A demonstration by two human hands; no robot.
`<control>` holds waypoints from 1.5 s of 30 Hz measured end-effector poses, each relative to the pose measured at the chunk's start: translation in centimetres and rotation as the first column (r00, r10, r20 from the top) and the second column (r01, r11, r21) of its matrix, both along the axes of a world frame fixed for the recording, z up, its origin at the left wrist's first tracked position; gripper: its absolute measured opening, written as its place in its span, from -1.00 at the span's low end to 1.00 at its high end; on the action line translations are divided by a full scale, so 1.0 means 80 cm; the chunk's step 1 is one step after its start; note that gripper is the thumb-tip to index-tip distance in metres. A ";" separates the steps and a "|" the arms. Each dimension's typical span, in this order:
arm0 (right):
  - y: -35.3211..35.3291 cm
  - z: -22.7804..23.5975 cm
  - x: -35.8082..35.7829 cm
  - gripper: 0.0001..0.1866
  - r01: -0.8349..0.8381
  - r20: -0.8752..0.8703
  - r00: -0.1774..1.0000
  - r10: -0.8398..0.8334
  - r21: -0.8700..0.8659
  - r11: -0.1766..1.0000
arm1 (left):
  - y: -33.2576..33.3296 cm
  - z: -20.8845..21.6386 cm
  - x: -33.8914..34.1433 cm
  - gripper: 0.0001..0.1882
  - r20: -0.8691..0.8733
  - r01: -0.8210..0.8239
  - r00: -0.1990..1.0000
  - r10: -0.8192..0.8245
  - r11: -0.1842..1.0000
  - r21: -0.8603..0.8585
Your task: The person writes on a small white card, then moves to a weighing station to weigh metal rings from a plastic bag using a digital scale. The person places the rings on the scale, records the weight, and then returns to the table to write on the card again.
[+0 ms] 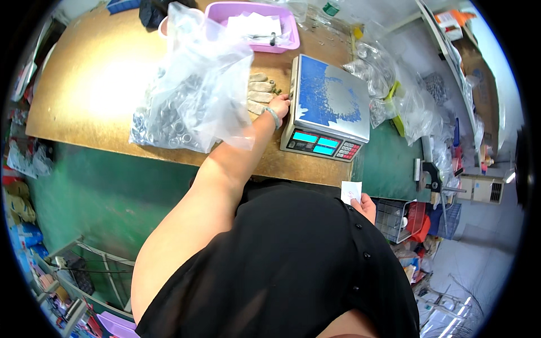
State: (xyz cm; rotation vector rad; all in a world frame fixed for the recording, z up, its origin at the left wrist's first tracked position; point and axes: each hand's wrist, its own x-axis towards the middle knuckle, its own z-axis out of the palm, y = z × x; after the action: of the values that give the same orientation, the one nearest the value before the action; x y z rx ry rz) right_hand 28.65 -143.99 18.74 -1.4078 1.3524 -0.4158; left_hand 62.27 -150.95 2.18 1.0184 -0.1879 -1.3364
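Observation:
A digital weighing scale (328, 96) with a worn blue-and-silver top and lit displays stands on the wooden table. My left hand (278, 106), a bracelet at its wrist, reaches to the scale's left side with fingers stretched out; the fingertips are partly hidden there. Beside that hand lies a beige work glove (260, 90) with small dark metal pieces (275, 90) at its fingers. Left of my forearm sits a large clear plastic bag (186, 96) full of metal rings. Low by the table's front edge, my right hand (368, 208) pinches a small white paper slip (351, 192).
At the table's back is a pink-purple basin (293, 28) holding papers. Clear plastic bags (414, 110) crowd the right side near a shelf (451, 62). A wire basket (390, 218) stands beyond my right hand. The wooden table (84, 90) ends close before my body.

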 end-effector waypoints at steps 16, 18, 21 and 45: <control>0.013 0.009 0.025 -0.83 -0.042 0.033 0.999 0.042 -0.007 0.999 | -0.029 -0.068 0.014 -0.71 0.338 -0.005 0.939 -0.065 0.980 0.201; 0.015 0.009 0.024 -0.82 -0.039 0.018 0.999 0.039 -0.018 0.999 | -0.015 -0.038 0.016 -0.71 0.158 0.068 0.982 -0.102 0.976 0.206; 0.017 0.006 0.016 -0.81 -0.038 0.029 0.999 0.039 -0.031 0.999 | -0.004 -0.002 0.024 -0.71 -0.022 0.157 0.987 -0.156 0.965 0.210; 0.021 -0.007 -0.017 -0.87 0.004 0.035 0.999 -0.002 -0.051 0.999 | -0.018 -0.005 0.027 -0.53 -0.038 0.129 0.992 -0.123 0.926 0.354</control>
State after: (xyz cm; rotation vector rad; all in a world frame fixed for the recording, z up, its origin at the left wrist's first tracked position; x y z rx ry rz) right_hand 27.32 -142.31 18.15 -1.4345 1.3236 -0.4780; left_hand 64.42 -152.41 1.81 1.3174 0.0039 -1.5297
